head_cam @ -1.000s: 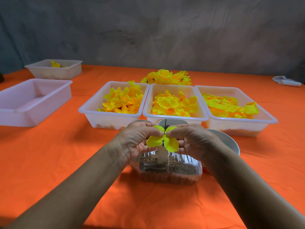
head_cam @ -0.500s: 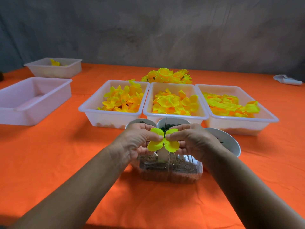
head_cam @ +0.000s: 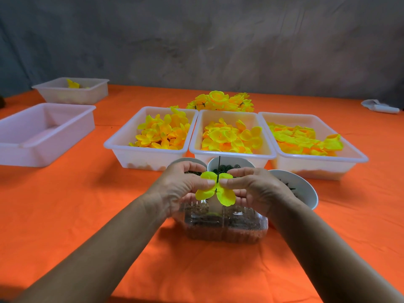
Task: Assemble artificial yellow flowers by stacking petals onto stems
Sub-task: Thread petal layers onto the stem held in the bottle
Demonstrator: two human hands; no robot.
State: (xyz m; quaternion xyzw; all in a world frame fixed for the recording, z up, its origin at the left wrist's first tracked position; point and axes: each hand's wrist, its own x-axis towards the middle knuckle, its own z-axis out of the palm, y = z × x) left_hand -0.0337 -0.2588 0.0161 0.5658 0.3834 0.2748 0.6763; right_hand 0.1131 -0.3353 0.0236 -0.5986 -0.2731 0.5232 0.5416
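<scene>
- Both forearms reach forward from the lower corners, bare, and converge toward the middle.
- Left hand [head_cam: 177,189]: back of the hand up, fingers curled inward, thumb tip pressed onto the left side of the petal [head_cam: 215,191], fingers under it.
- Right hand [head_cam: 254,189]: mirrors the left, back up, fingers curled, thumb tip pinching the petal's right side.
- The two thumbs nearly meet, one on each side of the thin stem [head_cam: 218,169] that stands up between them.
- Both wrists are roughly straight and level with each other.
</scene>
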